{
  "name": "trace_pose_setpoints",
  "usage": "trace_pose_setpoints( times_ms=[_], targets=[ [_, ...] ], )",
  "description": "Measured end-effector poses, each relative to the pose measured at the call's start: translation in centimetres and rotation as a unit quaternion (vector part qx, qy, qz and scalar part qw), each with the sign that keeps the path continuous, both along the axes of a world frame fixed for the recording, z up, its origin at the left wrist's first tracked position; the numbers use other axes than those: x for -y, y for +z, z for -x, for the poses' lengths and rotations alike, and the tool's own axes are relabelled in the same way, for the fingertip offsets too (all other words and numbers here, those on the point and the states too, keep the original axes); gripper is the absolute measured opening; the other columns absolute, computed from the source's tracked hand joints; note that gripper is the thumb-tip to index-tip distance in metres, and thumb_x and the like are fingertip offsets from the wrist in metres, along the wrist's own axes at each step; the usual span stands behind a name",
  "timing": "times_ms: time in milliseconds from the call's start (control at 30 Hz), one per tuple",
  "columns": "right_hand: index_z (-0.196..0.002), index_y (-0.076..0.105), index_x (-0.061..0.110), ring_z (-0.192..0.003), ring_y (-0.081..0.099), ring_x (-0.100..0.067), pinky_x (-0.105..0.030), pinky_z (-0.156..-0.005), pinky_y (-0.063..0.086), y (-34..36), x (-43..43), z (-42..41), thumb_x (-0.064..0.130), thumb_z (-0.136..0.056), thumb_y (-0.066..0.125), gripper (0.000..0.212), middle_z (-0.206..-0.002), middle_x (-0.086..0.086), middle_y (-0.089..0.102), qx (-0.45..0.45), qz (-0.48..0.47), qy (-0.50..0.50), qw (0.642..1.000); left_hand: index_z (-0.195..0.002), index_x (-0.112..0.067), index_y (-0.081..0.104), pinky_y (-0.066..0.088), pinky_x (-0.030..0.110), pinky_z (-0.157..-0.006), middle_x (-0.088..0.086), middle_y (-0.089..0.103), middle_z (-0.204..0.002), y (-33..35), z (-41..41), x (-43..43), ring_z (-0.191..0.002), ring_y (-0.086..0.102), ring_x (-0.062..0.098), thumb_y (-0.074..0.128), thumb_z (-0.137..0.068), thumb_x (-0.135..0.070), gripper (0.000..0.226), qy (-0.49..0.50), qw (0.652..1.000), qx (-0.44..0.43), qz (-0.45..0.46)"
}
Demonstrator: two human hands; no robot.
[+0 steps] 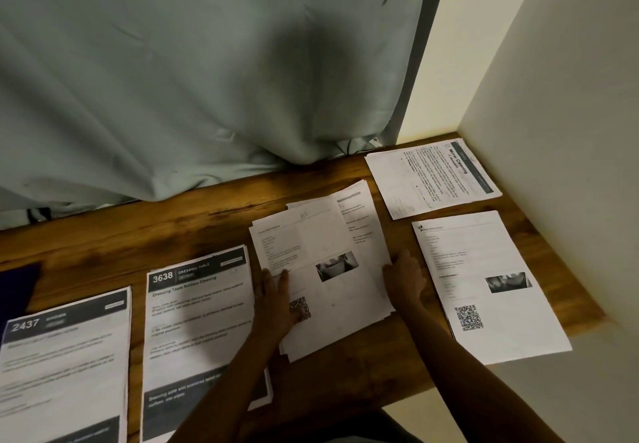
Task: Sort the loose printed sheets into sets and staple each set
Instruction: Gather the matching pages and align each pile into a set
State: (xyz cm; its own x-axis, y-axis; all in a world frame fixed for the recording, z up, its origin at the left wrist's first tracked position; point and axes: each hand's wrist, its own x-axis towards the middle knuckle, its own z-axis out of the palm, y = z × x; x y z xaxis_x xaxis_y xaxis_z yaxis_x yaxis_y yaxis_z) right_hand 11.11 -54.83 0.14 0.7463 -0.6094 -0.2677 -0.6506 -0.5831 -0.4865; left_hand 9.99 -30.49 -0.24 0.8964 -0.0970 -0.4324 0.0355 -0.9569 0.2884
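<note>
We look down on a brown wooden table [207, 207] with a dark, streaked grain, set into a corner: a creased grey-green curtain [207, 62] hangs behind it and a plain white wall [570, 96] closes the right side. Printed white sheets lie across it in separate piles. At the left sits the pile headed 2437 [65, 356], beside it the pile headed 3638 [200, 311], both with dark title bands. In the far right corner lies the Mirror Cleaning sheet [432, 176], turned sideways, and nearer us the QR-code sheet [484, 287] overhangs the table's front edge. Between them rests the loose stack [328, 245], its thin pages fanned unevenly, the top one bearing a small photograph and a QR code. Our left hand [276, 301] lies flat on the stack's left side, fingers straight and pressing down, holding nothing. Our right hand [404, 276] meets the stack's right edge; we cannot tell whether its fingers curl under the pages. A dark cloth-like shape [17, 287] shows at the far left.
</note>
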Motion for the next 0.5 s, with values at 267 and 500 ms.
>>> trace_pose_setpoints(
  times_ms=[267, 500],
  targets=[
    [-0.094, 0.059, 0.013, -0.075, 0.06, -0.021, -0.036, -0.075, 0.052, 1.7, 1.0, 0.7, 0.021, -0.093, 0.055, 0.009, -0.086, -0.006, 0.065, 0.093, 0.011, -0.011, 0.996, -0.151, -0.021, -0.002, 0.013, 0.046, -0.116, 0.015, -0.013, -0.156, 0.2, -0.4, -0.2, -0.144, -0.006, 0.037, 0.061, -0.087, -0.042, 0.092, 0.003, 1.0, 0.003, -0.005],
    [-0.107, 0.06, 0.011, -0.076, 0.061, -0.028, -0.026, -0.065, 0.041, 9.4, 3.5, -1.4, 0.021, -0.095, 0.05, 0.019, -0.091, -0.012, 0.068, 0.208, 0.062, 0.004, 0.976, -0.151, -0.022, -0.002, 0.011, 0.043, -0.117, 0.015, -0.014, -0.156, 0.4, -0.2, -0.4, -0.144, -0.005, 0.037, 0.062, -0.088, -0.04, 0.092, 0.009, 1.0, -0.001, 0.004]
  ],
)
